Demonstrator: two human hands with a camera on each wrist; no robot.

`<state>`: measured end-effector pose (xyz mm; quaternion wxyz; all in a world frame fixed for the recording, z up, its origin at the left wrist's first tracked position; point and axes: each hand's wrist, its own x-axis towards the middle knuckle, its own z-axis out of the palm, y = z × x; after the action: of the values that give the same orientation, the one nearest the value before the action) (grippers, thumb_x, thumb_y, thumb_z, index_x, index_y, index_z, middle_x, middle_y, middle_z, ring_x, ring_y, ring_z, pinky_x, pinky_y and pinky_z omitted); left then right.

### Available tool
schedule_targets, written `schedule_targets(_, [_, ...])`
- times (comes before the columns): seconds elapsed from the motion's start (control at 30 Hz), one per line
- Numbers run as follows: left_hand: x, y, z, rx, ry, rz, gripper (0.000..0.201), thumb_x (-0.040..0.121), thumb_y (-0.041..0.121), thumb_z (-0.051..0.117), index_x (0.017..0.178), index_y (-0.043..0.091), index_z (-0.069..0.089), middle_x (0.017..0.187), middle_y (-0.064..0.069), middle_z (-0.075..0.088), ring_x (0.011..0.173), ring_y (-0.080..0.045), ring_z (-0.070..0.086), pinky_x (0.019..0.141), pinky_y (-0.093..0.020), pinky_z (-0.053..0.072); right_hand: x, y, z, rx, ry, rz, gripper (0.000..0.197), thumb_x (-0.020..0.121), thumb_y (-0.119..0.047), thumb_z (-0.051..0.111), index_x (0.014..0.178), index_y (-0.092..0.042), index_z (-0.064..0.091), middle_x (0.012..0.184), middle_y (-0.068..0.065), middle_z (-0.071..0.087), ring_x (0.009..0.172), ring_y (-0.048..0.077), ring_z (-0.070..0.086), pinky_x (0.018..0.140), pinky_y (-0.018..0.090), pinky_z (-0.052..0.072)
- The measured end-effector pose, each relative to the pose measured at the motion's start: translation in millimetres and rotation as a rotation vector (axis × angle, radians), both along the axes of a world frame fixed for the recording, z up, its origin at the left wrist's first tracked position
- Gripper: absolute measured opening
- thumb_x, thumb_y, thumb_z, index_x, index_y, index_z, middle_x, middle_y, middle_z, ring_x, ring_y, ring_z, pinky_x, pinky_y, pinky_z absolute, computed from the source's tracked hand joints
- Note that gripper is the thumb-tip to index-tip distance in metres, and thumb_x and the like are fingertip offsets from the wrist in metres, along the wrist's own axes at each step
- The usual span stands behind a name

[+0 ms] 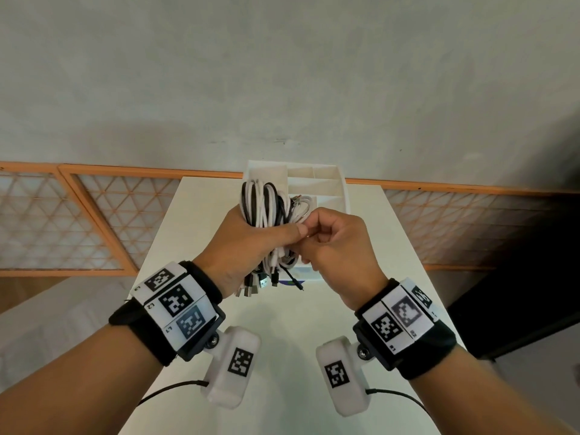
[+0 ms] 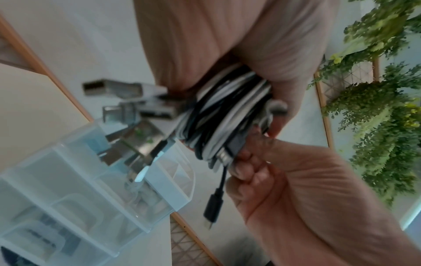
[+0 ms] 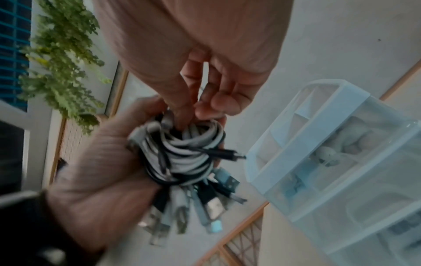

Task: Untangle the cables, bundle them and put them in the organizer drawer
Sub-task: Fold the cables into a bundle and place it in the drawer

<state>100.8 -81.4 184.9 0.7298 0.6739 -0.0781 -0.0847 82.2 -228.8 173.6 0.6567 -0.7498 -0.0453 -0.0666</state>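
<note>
The left hand (image 1: 248, 243) was clamped round the middle of the cable bundle (image 1: 270, 211) — black and white coils looped above the fist, plugs dangling below, all held up over the desk (image 1: 282, 324) just ahead of the organizer drawer (image 1: 317, 183) at its far edge. The right hand (image 1: 339, 243), beside it, had its fingers curled and pinching at the wraps — light, soft, springy stuff, best gripped at the waist or the loops would likely slip loose.

We see a bundle of cables (image 1: 270, 211) in smooth black and white plastic sheathing with shiny metal plugs (image 3: 213, 207), a translucent, glossy plastic organizer (image 3: 341, 180) at lower right of the right wrist view, and a matt white table (image 1: 282, 340).
</note>
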Motion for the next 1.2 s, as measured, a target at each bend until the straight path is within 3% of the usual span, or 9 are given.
schedule_targets(0.2, [3,-1,5,-0.002,0.034,-0.040,0.019,0.082,0.007,0.076,0.101,0.006,0.074,0.096,-0.019,0.075,0.092,-0.036,0.072,0.078,-0.044,0.059,-1,2,-10,-0.029,-0.081,-0.025,0.025,0.081,0.001,0.068,0.069,-0.021,0.071,0.062,0.005,0.064,0.058,0.017,0.054,0.055,0.039,0.046])
schedule_targets(0.33, [1,2,-1,-0.095,0.087,0.027,0.012,0.084,0.005,0.074,0.096,0.005,0.075,0.091,-0.018,0.074,0.085,-0.032,0.072,0.075,-0.044,0.059,-8,0,-12,-0.219,-0.133,0.113,0.013,0.089,-0.005,0.069,0.085,-0.013,0.078,0.073,-0.014,0.058,0.063,0.004,0.052,0.066,0.020,0.042])
schedule_targets(0.5, [4,7,-6,-0.114,0.117,0.033,0.012,0.082,0.001,0.071,0.094,0.002,0.074,0.088,-0.023,0.072,0.084,-0.033,0.072,0.078,-0.046,0.060,-4,-16,1,-0.017,-0.022,-0.074,0.015,0.085,0.001,0.071,0.093,-0.010,0.076,0.075,0.001,0.074,0.050,0.009,0.059,0.051,0.019,0.046])
schedule_targets(0.6, [0,11,-9,-0.120,0.107,-0.073,0.021,0.084,-0.003,0.068,0.104,-0.001,0.071,0.095,-0.023,0.074,0.086,-0.035,0.074,0.075,-0.040,0.060,0,-20,9,0.007,0.009,-0.026,0.029,0.085,-0.010,0.077,0.111,-0.015,0.068,0.094,0.005,0.073,0.060,0.017,0.064,0.057,0.027,0.052])
schedule_targets(0.8, [-4,17,-15,-0.106,0.089,-0.145,0.029,0.073,0.002,0.069,0.102,-0.001,0.072,0.093,-0.022,0.074,0.089,-0.036,0.072,0.074,-0.035,0.058,-3,-23,11,0.146,0.019,0.112,0.019,0.077,0.004,0.080,0.087,0.007,0.064,0.080,0.030,0.072,0.063,0.030,0.069,0.073,0.037,0.060])
schedule_targets(0.97, [-9,22,0,0.042,-0.051,-0.304,0.025,0.068,0.009,0.078,0.091,0.018,0.074,0.093,-0.017,0.073,0.090,-0.028,0.070,0.079,-0.035,0.056,-5,-17,3,0.119,-0.007,0.090,0.018,0.073,0.011,0.079,0.074,0.012,0.061,0.068,0.023,0.070,0.052,0.026,0.064,0.058,0.032,0.058])
schedule_targets(1.03, [-6,23,4,0.120,-0.102,-0.314,0.026,0.067,0.014,0.078,0.092,0.013,0.070,0.088,-0.020,0.068,0.084,-0.027,0.066,0.075,-0.040,0.055,-7,-15,-2,0.156,-0.036,0.065,0.019,0.073,0.012,0.079,0.073,0.015,0.060,0.070,0.028,0.069,0.053,0.030,0.062,0.054,0.031,0.055])
schedule_targets(1.13, [-3,20,5,0.138,-0.146,-0.229,0.023,0.070,0.006,0.073,0.092,0.006,0.067,0.092,-0.033,0.065,0.087,-0.045,0.065,0.083,-0.060,0.054,-9,-14,3,0.213,-0.094,0.067,0.014,0.074,0.012,0.079,0.078,0.009,0.066,0.073,0.028,0.069,0.056,0.030,0.063,0.059,0.034,0.056])
schedule_targets(1.2, [-4,15,4,0.095,-0.156,-0.160,0.020,0.070,0.005,0.071,0.089,0.010,0.072,0.094,-0.028,0.070,0.094,-0.042,0.069,0.086,-0.055,0.056,-9,-16,9,0.222,-0.133,0.048,0.018,0.075,0.002,0.081,0.089,0.001,0.069,0.074,0.024,0.070,0.060,0.026,0.065,0.065,0.033,0.057])
